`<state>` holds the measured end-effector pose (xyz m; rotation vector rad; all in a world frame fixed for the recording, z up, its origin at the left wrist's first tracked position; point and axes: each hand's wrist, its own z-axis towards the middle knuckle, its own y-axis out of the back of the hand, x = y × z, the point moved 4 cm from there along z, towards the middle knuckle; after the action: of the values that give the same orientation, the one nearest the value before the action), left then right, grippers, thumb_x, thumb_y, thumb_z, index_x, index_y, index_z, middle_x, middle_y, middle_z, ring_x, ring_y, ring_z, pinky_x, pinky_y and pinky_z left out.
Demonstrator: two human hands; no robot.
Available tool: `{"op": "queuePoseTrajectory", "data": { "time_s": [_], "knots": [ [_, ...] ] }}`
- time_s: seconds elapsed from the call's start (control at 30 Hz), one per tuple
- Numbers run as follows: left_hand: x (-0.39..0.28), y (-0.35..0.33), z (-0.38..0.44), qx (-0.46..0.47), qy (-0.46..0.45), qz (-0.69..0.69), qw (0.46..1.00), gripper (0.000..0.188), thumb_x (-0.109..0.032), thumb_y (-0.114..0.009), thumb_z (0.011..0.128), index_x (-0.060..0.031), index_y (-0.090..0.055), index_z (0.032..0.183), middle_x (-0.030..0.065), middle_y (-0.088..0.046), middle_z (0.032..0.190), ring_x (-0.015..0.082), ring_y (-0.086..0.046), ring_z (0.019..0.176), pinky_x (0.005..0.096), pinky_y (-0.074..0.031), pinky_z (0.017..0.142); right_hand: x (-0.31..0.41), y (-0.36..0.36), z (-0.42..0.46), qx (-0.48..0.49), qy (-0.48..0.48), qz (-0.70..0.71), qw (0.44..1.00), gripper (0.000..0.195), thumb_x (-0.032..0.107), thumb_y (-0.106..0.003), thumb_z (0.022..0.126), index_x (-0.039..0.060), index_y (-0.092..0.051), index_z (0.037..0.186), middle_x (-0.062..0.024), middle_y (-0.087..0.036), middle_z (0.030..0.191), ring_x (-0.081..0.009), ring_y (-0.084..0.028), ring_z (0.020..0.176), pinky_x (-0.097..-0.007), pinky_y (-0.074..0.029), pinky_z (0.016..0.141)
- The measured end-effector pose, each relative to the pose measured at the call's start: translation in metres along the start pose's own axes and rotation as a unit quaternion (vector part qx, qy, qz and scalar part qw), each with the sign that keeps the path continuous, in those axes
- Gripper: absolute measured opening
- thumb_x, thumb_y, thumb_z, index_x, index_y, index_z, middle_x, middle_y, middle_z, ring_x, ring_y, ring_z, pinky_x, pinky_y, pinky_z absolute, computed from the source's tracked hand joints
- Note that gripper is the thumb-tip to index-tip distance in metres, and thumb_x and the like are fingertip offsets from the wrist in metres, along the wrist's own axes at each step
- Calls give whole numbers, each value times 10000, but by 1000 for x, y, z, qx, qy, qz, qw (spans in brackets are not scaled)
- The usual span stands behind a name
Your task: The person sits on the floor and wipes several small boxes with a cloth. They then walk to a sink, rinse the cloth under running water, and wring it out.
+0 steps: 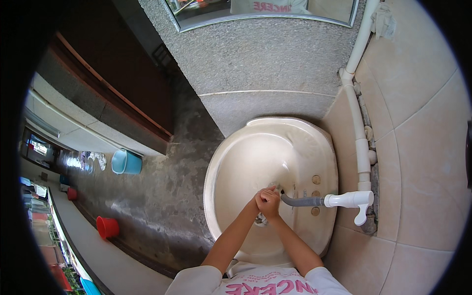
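Observation:
My left hand [262, 194] and my right hand [270, 203] are clasped against each other over a cream ceramic washbasin [254, 158]. Close to their right ends a grey corrugated hose [304, 201], which runs from a white plastic tap [350, 200] on the wall. The hose's mouth is by my fingers; any water flow is hard to make out. Beneath my wrists lies a small whitish cloth-like thing [261, 220], partly hidden by the forearms. Whether either hand holds something small between the palms cannot be seen.
White pipes [357, 114] climb the tiled wall at the right. A framed mirror [265, 25] hangs on the rough wall ahead. On the concrete floor at the left stand a blue bucket [127, 162] and a red bucket [107, 227]. A doorway opens at the upper left.

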<state>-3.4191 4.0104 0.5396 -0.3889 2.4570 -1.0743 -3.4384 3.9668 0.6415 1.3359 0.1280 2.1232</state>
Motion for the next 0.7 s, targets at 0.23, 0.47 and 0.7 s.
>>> {"op": "queuePoseTrajectory", "data": {
  "time_s": [0.23, 0.47, 0.7],
  "knots": [
    [4, -24, -4, -109, -29, 61, 992, 477, -455, -376, 892, -20, -545, 987, 95, -576, 983, 190, -531, 903, 339, -439, 780, -47, 19, 13, -6, -248, -18, 969, 244, 80, -552, 661, 7, -400, 485, -120, -457, 475, -249, -472, 454, -336, -356, 584],
    [4, -31, -6, -52, 18, 22, 998, 359, -431, -375, 898, -110, -535, 889, 34, -582, 831, 144, -550, 711, 272, -443, 574, -57, 23, 2, -107, -229, 84, 964, 325, 75, -550, 721, -12, -344, 486, -30, -365, 421, -95, -339, 414, -268, -260, 417],
    [-31, 16, -26, -121, -2, 221, 968, 382, -445, -432, 874, -96, -529, 996, 50, -585, 905, 173, -575, 716, 287, -463, 559, -61, 15, -14, -118, -381, 236, 886, 402, 131, -545, 808, 27, -338, 481, 47, -329, 491, -46, -306, 494, -250, -256, 448]
  ]
}}
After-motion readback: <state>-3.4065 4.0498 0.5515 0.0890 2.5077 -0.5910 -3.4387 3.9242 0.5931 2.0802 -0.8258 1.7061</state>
